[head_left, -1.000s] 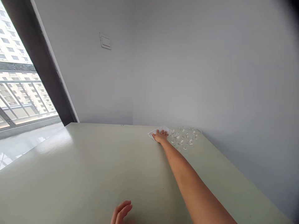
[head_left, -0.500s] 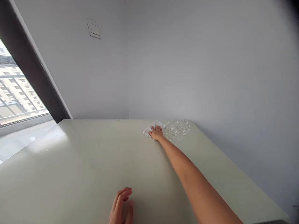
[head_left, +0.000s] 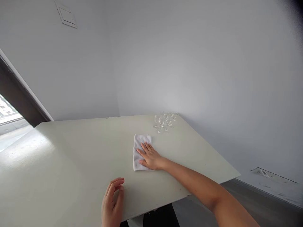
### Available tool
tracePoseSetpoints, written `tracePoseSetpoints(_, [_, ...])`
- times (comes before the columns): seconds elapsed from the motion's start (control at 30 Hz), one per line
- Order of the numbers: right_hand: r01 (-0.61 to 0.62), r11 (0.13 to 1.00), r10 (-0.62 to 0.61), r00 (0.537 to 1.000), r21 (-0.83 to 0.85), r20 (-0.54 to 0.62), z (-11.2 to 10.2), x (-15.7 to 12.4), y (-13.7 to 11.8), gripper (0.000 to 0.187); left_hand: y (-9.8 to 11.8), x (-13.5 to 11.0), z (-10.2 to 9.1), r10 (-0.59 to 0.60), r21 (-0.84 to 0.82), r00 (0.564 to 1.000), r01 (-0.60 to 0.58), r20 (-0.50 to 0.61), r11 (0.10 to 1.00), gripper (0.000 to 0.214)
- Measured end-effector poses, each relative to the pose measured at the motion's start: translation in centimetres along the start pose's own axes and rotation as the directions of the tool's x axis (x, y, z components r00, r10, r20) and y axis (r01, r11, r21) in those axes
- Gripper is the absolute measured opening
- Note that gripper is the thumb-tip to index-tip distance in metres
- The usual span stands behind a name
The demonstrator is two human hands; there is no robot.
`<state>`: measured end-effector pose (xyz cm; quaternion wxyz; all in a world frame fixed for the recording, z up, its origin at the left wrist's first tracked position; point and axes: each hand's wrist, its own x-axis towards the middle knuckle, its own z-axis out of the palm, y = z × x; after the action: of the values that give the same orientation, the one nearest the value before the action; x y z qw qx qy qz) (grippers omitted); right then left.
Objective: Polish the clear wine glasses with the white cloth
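My right hand [head_left: 151, 157] lies flat on a folded white cloth [head_left: 137, 151], fingers spread, pressing it against the pale tabletop [head_left: 78, 157]. Part of the cloth is hidden beneath the palm. Nearer to me, over the table's front part, my left hand [head_left: 112, 200] is loosely curved with a gap between thumb and fingers. It holds nothing. Several clear stemmed glasses [head_left: 164, 121] stand grouped at the far right corner, beyond the cloth and apart from it.
Grey-white walls [head_left: 189, 78] border the table at the back and right. A switch plate [head_left: 67, 16] is on the left wall, and a dark window frame [head_left: 20, 90] at far left. The table's front edge [head_left: 170, 201] runs close to me, with dark floor [head_left: 246, 201] below.
My right hand has brought the cloth toward me, away from the glasses. The camera view has tilted and turned right, bringing the front edge and floor into sight. My left hand stays empty.
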<state>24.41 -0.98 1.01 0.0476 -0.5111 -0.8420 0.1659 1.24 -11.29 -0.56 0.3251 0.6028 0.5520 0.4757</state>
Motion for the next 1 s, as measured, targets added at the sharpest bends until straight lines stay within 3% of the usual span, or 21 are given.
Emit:
tracePoseSetpoints(0.13, [0.037, 0.998, -0.038, 0.999, 0.05, 0.02, 0.0, -4.8, -1.0, 0.066, 0.1, 0.0, -0.1, 0.018, 0.033, 0.999, -0.02, 0.036, 0.999, 0.024])
tracePoseSetpoints(0.23, [0.018, 0.998, -0.019, 1.0, 0.067, 0.018, -0.3, -7.4, -0.2, 0.062, 0.0, 0.0, -0.2, 0.043, 0.065, 0.998, -0.046, 0.041, 0.997, 0.023])
tracePoseSetpoints(0.33, [-0.059, 0.997, 0.06, 0.998, 0.049, -0.015, -0.5, -9.3, 2.1, 0.058, 0.0, 0.0, -0.1, 0.069, 0.093, 0.997, -0.073, 0.04, 0.993, 0.023])
tracePoseSetpoints(0.47, [-0.266, 0.964, 0.264, 0.961, -0.019, -0.078, -1.3, -11.0, 7.4, 0.06, 0.2, 0.1, -0.1, 0.062, 0.136, 0.996, -0.069, 0.057, 0.988, 0.024])
tracePoseSetpoints(0.6, [-0.504, 0.86, 0.489, 0.859, -0.085, -0.151, -2.7, -13.3, 13.3, 0.063, 0.5, 0.1, -0.2, 0.058, 0.161, 0.995, -0.07, 0.077, 0.985, 0.024])
tracePoseSetpoints(0.73, [-0.725, 0.678, 0.694, 0.686, -0.123, -0.22, -3.4, -17.0, 17.1, 0.061, 0.8, 0.0, -0.2, 0.045, 0.169, 0.997, -0.056, 0.068, 0.984, 0.025])
tracePoseSetpoints(0.87, [-0.844, 0.518, 0.8, 0.536, -0.139, -0.27, -2.7, -21.2, 17.3, 0.06, 1.1, 0.0, 0.0, 0.029, 0.162, 0.998, -0.038, 0.059, 0.986, 0.024])
tracePoseSetpoints(1.0, [-0.886, 0.429, 0.822, 0.463, -0.174, -0.331, -0.8, -24.1, 15.2, 0.059, 1.1, 0.1, -0.1, 0.055, 0.154, 0.996, -0.066, 0.074, 0.986, 0.022])
